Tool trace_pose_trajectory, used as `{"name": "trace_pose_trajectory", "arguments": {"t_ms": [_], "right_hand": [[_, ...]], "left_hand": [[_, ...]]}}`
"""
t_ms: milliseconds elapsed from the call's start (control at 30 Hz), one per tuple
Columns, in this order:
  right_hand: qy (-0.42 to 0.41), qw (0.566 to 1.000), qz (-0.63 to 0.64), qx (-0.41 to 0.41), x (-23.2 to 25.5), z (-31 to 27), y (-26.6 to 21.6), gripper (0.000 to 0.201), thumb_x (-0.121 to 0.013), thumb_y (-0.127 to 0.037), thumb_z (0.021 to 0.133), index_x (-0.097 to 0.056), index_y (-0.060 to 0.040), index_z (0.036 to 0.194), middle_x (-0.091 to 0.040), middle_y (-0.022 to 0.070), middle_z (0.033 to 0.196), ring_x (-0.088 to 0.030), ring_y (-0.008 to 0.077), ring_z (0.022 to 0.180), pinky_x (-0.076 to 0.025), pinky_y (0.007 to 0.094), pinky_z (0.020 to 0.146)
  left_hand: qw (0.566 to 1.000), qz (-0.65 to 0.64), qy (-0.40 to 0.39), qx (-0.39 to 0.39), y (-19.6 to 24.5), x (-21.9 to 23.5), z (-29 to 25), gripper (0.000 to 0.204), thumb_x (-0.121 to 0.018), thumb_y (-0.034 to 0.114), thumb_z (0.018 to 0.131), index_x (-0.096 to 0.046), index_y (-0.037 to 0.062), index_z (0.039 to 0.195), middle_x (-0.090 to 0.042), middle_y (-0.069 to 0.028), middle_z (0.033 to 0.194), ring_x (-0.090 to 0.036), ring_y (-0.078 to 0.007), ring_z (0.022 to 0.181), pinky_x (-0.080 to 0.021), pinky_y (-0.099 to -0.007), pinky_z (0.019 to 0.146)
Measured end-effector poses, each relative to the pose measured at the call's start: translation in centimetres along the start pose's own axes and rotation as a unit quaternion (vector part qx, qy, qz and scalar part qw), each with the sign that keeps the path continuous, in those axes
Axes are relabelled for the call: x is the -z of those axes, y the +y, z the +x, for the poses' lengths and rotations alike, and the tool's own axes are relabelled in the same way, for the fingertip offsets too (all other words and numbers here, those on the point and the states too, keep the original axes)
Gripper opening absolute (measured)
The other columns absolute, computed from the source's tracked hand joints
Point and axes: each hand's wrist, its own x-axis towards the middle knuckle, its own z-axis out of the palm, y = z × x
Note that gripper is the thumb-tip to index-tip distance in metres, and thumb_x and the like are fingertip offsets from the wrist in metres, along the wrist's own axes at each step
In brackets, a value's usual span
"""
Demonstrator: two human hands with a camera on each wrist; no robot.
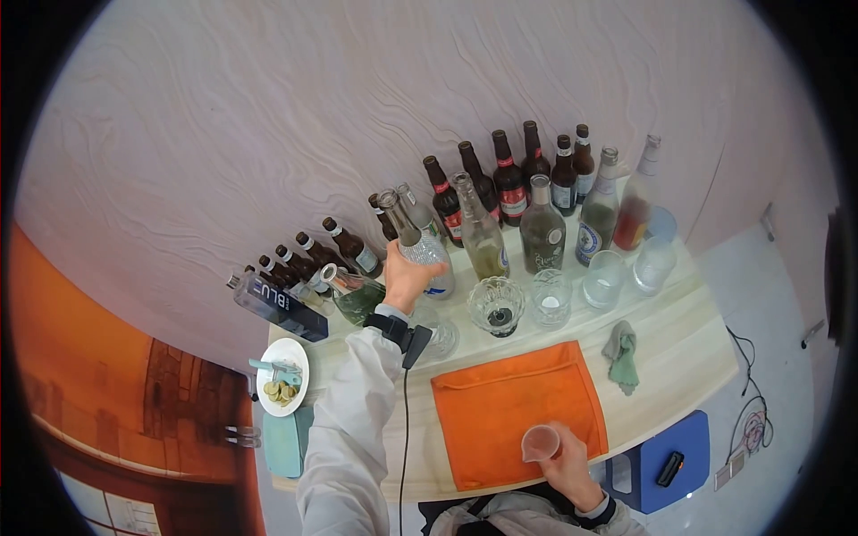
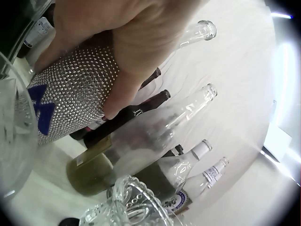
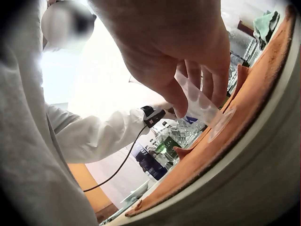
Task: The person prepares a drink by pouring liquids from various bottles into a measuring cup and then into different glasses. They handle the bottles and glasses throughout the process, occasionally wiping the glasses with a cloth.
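My left hand (image 1: 409, 275) is wrapped round a glass bottle covered in rhinestones (image 2: 75, 82), with a blue mark low on its side. Its open neck (image 1: 393, 207) sticks up above the hand, among the other bottles at the back of the table. Below that wrist is a clear glass (image 1: 435, 335). Near the front edge, my right hand (image 1: 572, 466) holds a small clear plastic cup with a spout (image 1: 541, 442) over an orange cloth (image 1: 509, 393). In the right wrist view the thumb and fingers pinch the cup (image 3: 207, 110) from its sides.
Brown beer bottles (image 1: 509, 183) and clear bottles (image 1: 543, 232) line the wall side. A scalloped glass bowl (image 1: 497, 299) and several tumblers (image 1: 605, 279) stand before them. A green cloth (image 1: 621, 357) lies right; a white plate (image 1: 295, 353) and dark blue carton (image 1: 284, 308) are left.
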Motion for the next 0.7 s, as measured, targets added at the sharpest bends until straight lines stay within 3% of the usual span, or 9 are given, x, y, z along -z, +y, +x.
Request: {"name": "trace_pose_trajectory", "arguments": {"t_ms": [100,167,300,367,433,500,567,600,700], "right_hand": [[-0.001,1.0,-0.004,0.002,0.1,0.1,-0.1,0.039,-0.088,-0.008,0.08,-0.066,-0.0003,0.111,-0.072,0.013,0.097,-0.073,0.0235,0.09,-0.057,0.0333,0.078],[-0.013,1.0,0.011,-0.013,0.2,0.1,-0.5,0.039,-0.085,-0.008,0.082,-0.066,-0.0005,0.116,-0.072,0.0199,0.104,-0.074,0.0338,0.096,-0.058,0.0376,0.083],[-0.02,1.0,0.009,-0.008,0.2,0.1,-1.0,0.036,-0.083,-0.005,0.082,-0.066,-0.0008,0.114,-0.071,0.0193,0.101,-0.073,0.0339,0.094,-0.058,0.0374,0.081],[-0.001,1.0,0.001,0.024,0.0,0.2,-0.9,0.035,-0.085,-0.002,0.08,-0.066,-0.0003,0.11,-0.072,0.0128,0.097,-0.073,0.0233,0.089,-0.057,0.0331,0.078],[-0.004,1.0,0.004,0.024,-0.1,0.2,-1.2,0.032,-0.081,-0.001,0.082,-0.066,-0.0007,0.11,-0.071,0.0156,0.096,-0.073,0.0282,0.089,-0.057,0.0352,0.079],[-0.005,1.0,0.008,0.021,0.0,0.2,-1.5,0.029,-0.078,0.001,0.084,-0.066,-0.0012,0.11,-0.07,0.0184,0.095,-0.073,0.0332,0.089,-0.057,0.0373,0.079],[-0.014,0.999,-0.006,0.03,0.2,0.1,-1.3,0.035,-0.082,0.001,0.081,-0.065,-0.0001,0.112,-0.071,0.0127,0.099,-0.071,0.0225,0.089,-0.057,0.0333,0.079],[-0.016,0.999,-0.004,0.03,0.1,0.0,-1.0,0.035,-0.082,0.001,0.081,-0.065,-0.0001,0.112,-0.071,0.0127,0.099,-0.071,0.0225,0.089,-0.057,0.0333,0.079],[0.0,0.999,-0.01,0.033,-0.3,-0.1,-0.7,0.034,-0.081,0.001,0.082,-0.065,-0.0002,0.112,-0.072,0.0125,0.1,-0.072,0.0226,0.091,-0.057,0.0332,0.081]], "left_hand": [[1.0,0.003,0.0,0.016,-0.2,-0.2,-0.2,0.091,-0.097,0.013,0.06,-0.049,-0.0024,0.135,-0.066,-0.0185,0.126,-0.067,-0.0285,0.116,-0.055,-0.039,0.1],[1.0,0.001,-0.005,0.023,0.3,-0.1,-0.4,0.094,-0.098,0.013,0.06,-0.047,-0.0036,0.137,-0.065,-0.0194,0.129,-0.067,-0.029,0.117,-0.054,-0.0392,0.1],[0.999,-0.015,-0.012,0.04,-1.0,-0.1,0.1,0.107,-0.099,0.016,0.062,-0.039,-0.0081,0.147,-0.06,-0.0237,0.138,-0.063,-0.0313,0.124,-0.053,-0.0397,0.103],[0.999,-0.027,-0.028,0.024,-2.1,0.4,1.0,0.111,-0.099,0.019,0.063,-0.035,-0.0096,0.149,-0.058,-0.0251,0.14,-0.061,-0.0324,0.127,-0.052,-0.0393,0.105],[0.999,-0.017,-0.047,-0.018,-3.2,1.6,1.5,0.114,-0.098,0.024,0.068,-0.031,-0.0099,0.153,-0.055,-0.0281,0.145,-0.057,-0.0345,0.134,-0.048,-0.0389,0.11],[0.999,-0.011,-0.015,-0.047,-1.2,5.2,-0.7,0.107,-0.097,0.023,0.071,-0.034,-0.0089,0.152,-0.055,-0.0278,0.145,-0.056,-0.0344,0.135,-0.047,-0.0398,0.112],[0.994,-0.048,0.021,-0.1,0.0,9.6,-2.9,0.092,-0.093,0.018,0.077,-0.041,-0.0068,0.149,-0.056,-0.0264,0.145,-0.055,-0.0331,0.136,-0.046,-0.0409,0.114],[0.988,-0.093,0.029,-0.12,-0.4,12.1,-4.5,0.084,-0.09,0.013,0.08,-0.044,-0.0057,0.148,-0.056,-0.0253,0.144,-0.055,-0.0318,0.136,-0.045,-0.0412,0.114],[0.974,-0.194,0.101,-0.062,-3.8,16.9,-9.9,0.066,-0.082,-0.001,0.083,-0.051,-0.0044,0.141,-0.06,-0.0196,0.138,-0.057,-0.0275,0.133,-0.048,-0.0388,0.113]]}}
